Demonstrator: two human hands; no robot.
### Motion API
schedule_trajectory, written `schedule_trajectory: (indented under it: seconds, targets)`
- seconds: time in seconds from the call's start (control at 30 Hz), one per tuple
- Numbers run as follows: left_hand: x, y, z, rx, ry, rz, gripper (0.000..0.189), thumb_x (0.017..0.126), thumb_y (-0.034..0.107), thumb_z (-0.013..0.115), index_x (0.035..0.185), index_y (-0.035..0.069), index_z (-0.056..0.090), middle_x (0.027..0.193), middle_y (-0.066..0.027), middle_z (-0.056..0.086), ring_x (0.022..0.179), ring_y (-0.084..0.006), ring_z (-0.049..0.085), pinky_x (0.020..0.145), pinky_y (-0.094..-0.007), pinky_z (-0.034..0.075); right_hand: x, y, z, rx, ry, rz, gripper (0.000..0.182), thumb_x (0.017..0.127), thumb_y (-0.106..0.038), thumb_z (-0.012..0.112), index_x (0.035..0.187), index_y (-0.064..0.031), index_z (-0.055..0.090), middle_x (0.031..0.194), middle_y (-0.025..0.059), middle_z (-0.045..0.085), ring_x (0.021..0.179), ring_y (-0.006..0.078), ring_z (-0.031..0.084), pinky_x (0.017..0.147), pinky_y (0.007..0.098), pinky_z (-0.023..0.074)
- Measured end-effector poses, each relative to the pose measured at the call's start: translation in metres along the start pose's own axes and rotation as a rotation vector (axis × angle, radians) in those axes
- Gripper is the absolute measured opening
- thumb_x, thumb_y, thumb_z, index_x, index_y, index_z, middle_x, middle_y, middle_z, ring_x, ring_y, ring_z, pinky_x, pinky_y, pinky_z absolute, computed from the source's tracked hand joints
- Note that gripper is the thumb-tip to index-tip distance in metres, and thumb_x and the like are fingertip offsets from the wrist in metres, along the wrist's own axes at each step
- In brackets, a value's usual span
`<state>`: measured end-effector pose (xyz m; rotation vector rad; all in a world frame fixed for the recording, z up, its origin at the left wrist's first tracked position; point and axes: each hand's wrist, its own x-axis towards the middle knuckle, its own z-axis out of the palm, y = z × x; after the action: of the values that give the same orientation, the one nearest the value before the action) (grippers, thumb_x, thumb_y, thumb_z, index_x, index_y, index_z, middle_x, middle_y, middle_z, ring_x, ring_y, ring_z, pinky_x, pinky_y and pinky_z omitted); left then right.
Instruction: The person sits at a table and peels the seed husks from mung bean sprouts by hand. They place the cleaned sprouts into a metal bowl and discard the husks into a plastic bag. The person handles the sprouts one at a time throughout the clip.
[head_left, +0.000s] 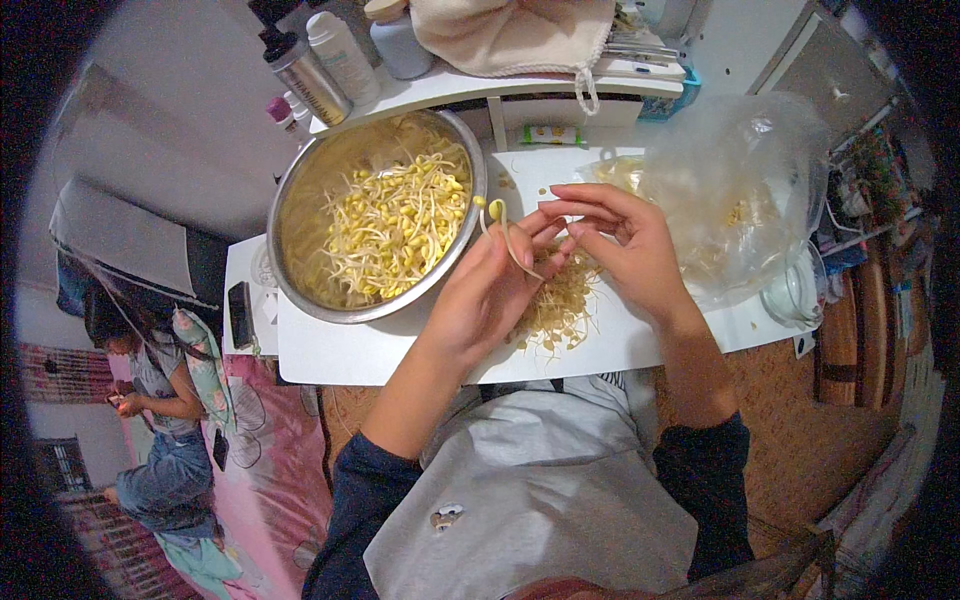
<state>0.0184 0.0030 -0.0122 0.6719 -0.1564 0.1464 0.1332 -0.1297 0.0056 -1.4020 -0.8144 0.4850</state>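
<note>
My left hand (491, 285) holds a couple of soybean sprouts (504, 225) between thumb and fingers, their yellow heads pointing up. Close to its right, my right hand (622, 240) has bent fingers, with the fingertips near or touching those of the left; whether they pinch anything is hidden. Below both hands lies a pile of thin root ends and husks (559, 322) on the white table (337, 360). At the left, a large steel bowl (281, 277) holds many yellow-headed soybean sprouts (405, 225). A clear plastic bag (742, 172) with more pale contents lies to the right.
Behind the table, a white shelf (450, 94) carries bottles and a cream cloth (517, 37). A glass container (795, 292) stands by the right edge. A phone (241, 315) lies left of the bowl. Another person (161, 390) sits on a bed at far left.
</note>
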Motion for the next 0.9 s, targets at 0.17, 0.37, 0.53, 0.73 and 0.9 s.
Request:
schedule_trajectory:
  seconds: [0.17, 0.37, 0.53, 0.73, 0.9]
  targets:
    - [-0.003, 0.003, 0.015, 0.148, 0.036, -0.014, 0.030, 0.096, 0.033, 0.043, 0.081, 0.009, 0.052, 0.134, -0.0152, 0.043, 0.129, -0.0270, 0.034, 0.108, -0.0446, 0.025, 0.001, -0.001, -0.004, 0.023, -0.042, 0.109, 0.029, 0.084, -0.002, 0.058, 0.112, -0.0001, 0.058, 0.103, 0.0113, 0.066, 0.095, 0.0166, 0.063, 0.079, 0.0276, 0.0497]
    - [-0.027, 0.000, 0.027, 0.589, 0.235, -0.008, 0.033, 0.098, 0.031, 0.038, 0.103, 0.002, 0.052, 0.127, -0.0137, 0.044, 0.112, -0.0189, 0.043, 0.099, -0.0346, 0.031, 0.001, -0.001, 0.005, -0.009, 0.020, -0.041, 0.024, 0.083, -0.002, 0.061, 0.106, 0.0007, 0.061, 0.099, 0.0101, 0.067, 0.091, 0.0161, 0.064, 0.078, 0.0269, 0.0502]
    - [-0.039, 0.020, 0.043, 1.016, 0.233, 0.155, 0.029, 0.098, 0.023, 0.035, 0.111, 0.000, 0.047, 0.128, -0.0133, 0.040, 0.091, -0.0146, 0.040, 0.087, -0.0279, 0.033, -0.003, -0.001, 0.006, -0.109, 0.073, 0.015, 0.021, 0.079, -0.002, 0.064, 0.100, -0.0012, 0.065, 0.097, 0.0092, 0.067, 0.090, 0.0153, 0.064, 0.079, 0.0272, 0.0498]
    - [-0.042, 0.052, 0.046, 1.613, 0.143, 0.412, 0.013, 0.087, 0.009, 0.044, 0.090, -0.001, 0.053, 0.128, -0.0192, 0.040, 0.125, -0.0381, 0.032, 0.104, -0.0455, 0.023, -0.004, -0.002, 0.009, -0.487, -0.016, -0.306, 0.021, 0.074, -0.010, 0.069, 0.094, -0.0050, 0.067, 0.086, 0.0082, 0.067, 0.082, 0.0210, 0.064, 0.085, 0.0354, 0.0471]
    - [-0.037, 0.079, 0.029, 1.629, 0.271, 0.376, 0.018, 0.092, 0.013, 0.042, 0.090, -0.003, 0.051, 0.125, -0.0168, 0.044, 0.116, -0.0288, 0.042, 0.101, -0.0377, 0.027, -0.006, 0.008, 0.010, -0.657, -0.024, -0.517, 0.019, 0.071, -0.014, 0.071, 0.089, -0.0084, 0.068, 0.084, 0.0083, 0.065, 0.088, 0.0241, 0.060, 0.086, 0.0386, 0.0433]
